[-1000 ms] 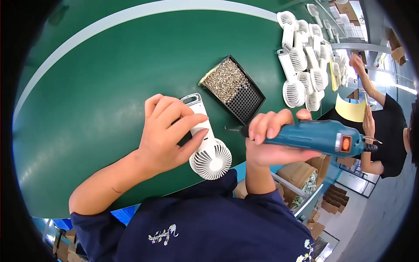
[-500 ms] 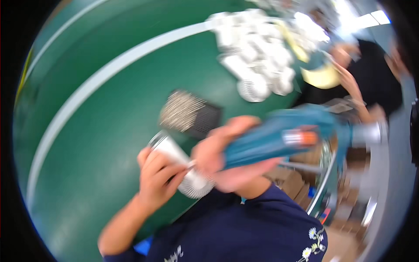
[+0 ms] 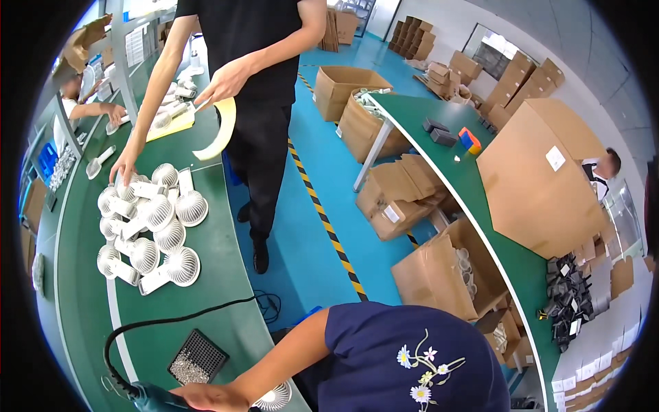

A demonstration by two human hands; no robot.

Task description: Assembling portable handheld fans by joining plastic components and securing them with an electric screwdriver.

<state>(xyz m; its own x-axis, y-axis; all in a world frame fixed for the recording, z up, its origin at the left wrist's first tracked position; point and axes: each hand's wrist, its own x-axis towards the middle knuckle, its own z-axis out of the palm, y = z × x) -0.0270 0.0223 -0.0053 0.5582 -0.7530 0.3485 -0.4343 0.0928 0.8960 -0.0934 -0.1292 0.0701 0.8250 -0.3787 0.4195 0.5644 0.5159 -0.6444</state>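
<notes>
Teal power driver (image 3: 155, 398) only partly in view

Overall light: bright, even, cool white
Blue floor (image 3: 319, 237): well lit, darker shadow beside the left worktop (image 3: 216, 312)
Right worktop (image 3: 473, 175): pale sheen toward its far end
Black trousers (image 3: 264, 147): deep tone, little detail
White handheld fans (image 3: 158, 213): ribs legible
Far cartons (image 3: 413, 40): softer detail
Electric screwdriver (image 3: 159, 398): cropped by lower rim
Fisheye border: black, straight edges bowed
</notes>
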